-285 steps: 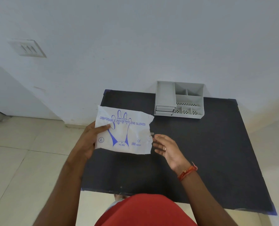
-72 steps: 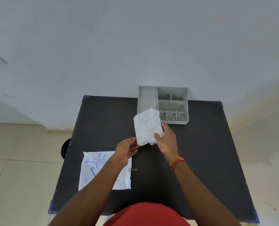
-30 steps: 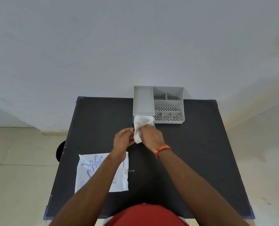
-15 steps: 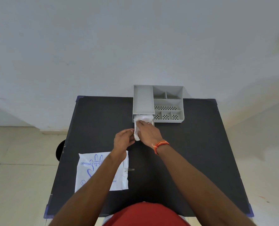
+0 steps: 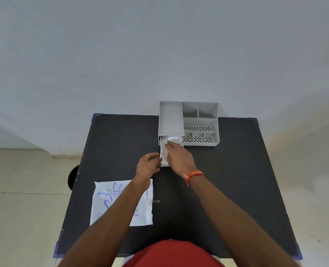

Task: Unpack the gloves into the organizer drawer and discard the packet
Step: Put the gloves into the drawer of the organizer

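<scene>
The right hand (image 5: 179,158) lies flat, fingers stretched forward, pressing the wad of gloves (image 5: 171,140) down into the pulled-out drawer (image 5: 164,165) of the grey organizer (image 5: 188,123); it covers most of the drawer, so only a crumpled white bit shows beyond the fingertips and another strip at the thumb side. The left hand (image 5: 147,166) sits just beside the drawer's front corner with fingers curled toward it; whether it grips the drawer edge or pinches a loose fold of glove cannot be told. The empty packet (image 5: 109,203) lies on the counter (image 5: 227,180) behind the left hand, partly under that forearm, near the edge. The main risk, as I judge it, is the springy plastic: thin gloves packed loosely tend to puff back up once the pressing palm lifts, and a fold left over the drawer's rim could jam or get pinched when the drawer is pushed shut. Pushing hard while gloves bulge could also shove the light organizer back against the wall or skew it, since nothing else seems to anchor it. If the left hand lets go early, the drawer may slide in unevenly. The packet is light and close to the counter's edge, so a sweep of the left forearm could knock it to the floor before it is thrown away.
</scene>
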